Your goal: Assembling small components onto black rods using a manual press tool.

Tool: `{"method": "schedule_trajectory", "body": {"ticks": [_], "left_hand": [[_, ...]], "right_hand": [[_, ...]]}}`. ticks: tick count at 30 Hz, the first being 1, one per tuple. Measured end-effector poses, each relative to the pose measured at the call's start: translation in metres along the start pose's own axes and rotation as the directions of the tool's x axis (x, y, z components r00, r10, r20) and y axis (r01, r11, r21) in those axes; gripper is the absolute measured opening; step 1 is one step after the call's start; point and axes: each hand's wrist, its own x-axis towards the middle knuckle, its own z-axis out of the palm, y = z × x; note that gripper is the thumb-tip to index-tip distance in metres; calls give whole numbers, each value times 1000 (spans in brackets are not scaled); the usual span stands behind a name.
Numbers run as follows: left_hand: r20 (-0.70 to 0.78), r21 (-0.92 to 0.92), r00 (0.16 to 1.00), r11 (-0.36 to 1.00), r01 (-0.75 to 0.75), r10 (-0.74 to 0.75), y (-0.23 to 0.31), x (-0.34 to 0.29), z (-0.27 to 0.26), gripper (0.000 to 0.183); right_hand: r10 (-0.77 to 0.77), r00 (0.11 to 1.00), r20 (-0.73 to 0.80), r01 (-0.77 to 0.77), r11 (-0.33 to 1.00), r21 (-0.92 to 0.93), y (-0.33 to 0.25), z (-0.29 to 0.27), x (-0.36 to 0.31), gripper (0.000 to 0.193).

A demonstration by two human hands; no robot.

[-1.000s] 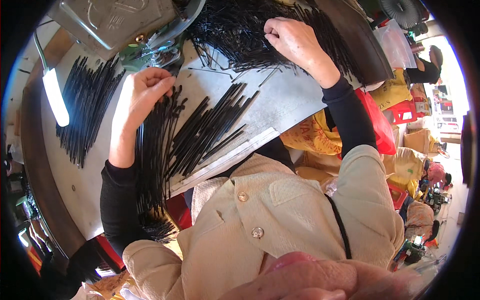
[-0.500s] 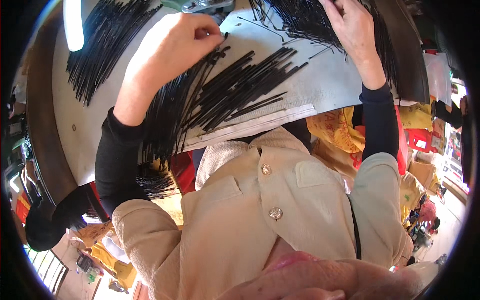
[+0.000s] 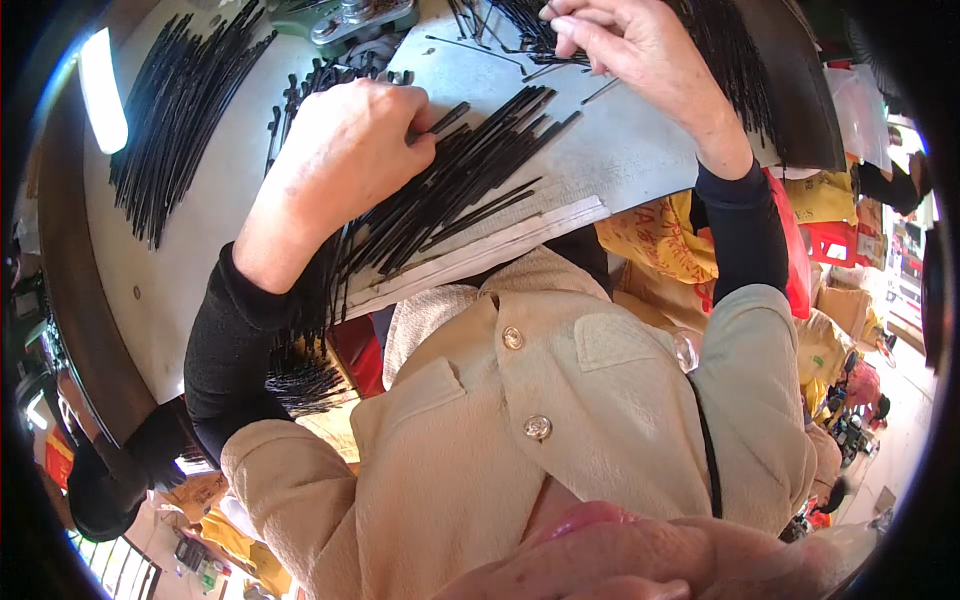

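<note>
My left hand (image 3: 355,150) is closed, its thumb and forefinger pinching a slim black rod (image 3: 452,118) whose end juts out to the right. Under and beside that hand lies a bundle of long black rods, partly covered by it. Just to its right a row of thicker black rods (image 3: 480,165) rests slantwise on the pale tabletop (image 3: 620,150). Over a heap of thin black rods (image 3: 525,25) at the far side hangs my right hand (image 3: 640,60), fingers bent and tips drawn together. What those fingertips hold, if anything, is too small to make out.
Another bundle of black rods (image 3: 180,120) lies at the far left, near a white lamp tube (image 3: 104,90). A green metal device (image 3: 350,22) stands at the back. More rods (image 3: 735,70) lie at the right. Yellow sacks (image 3: 660,240) sit below the table's near edge.
My left hand has come nearer and now has a rod end showing from its pinch. My right hand has moved left, over the thin rods. The whole view has shifted slightly.
</note>
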Motion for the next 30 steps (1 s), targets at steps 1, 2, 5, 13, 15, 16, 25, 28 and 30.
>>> {"method": "schedule_trajectory", "body": {"ticks": [1, 2, 5, 13, 15, 16, 25, 28, 30], "left_hand": [[0, -6, 1000, 1000, 17, -17, -1, -2, 0, 13], [-9, -16, 999, 999, 33, -33, -3, -4, 1, 13], [-27, -28, 1000, 1000, 1, -2, -2, 2, 1, 13], [35, 7, 999, 999, 38, -38, 1, 1, -2, 13], [6, -5, 999, 999, 39, -39, 1, 0, 0, 13], [5, -8, 999, 999, 42, -42, 1, 0, 0, 13], [42, -327, 985, 930, 170, -165, 0, 9, -10, 15], [116, -390, 967, 885, 255, -228, -6, 7, -12, 27], [170, -388, 953, 872, 298, -250, -17, 9, -9, 33]], "right_hand": [[149, 986, 79, -149, 989, -9, -15, -2, 3, 20], [292, 943, 158, -291, 956, -33, -45, -5, 8, 20], [441, 875, 199, -424, 897, -125, -49, -11, 4, 20], [235, 922, 309, -141, 945, -296, 2, -19, -22, 21], [268, 875, 402, -129, 931, -341, 1, -26, -24, 21], [326, 864, 384, -191, 917, -349, 3, -26, -28, 21], [283, 938, 203, -207, 922, -327, 11, -19, -20, 23], [255, 922, 292, -197, 957, -214, 16, -30, -24, 22], [304, 877, 372, -229, 945, -231, 8, -39, -27, 21]]}}
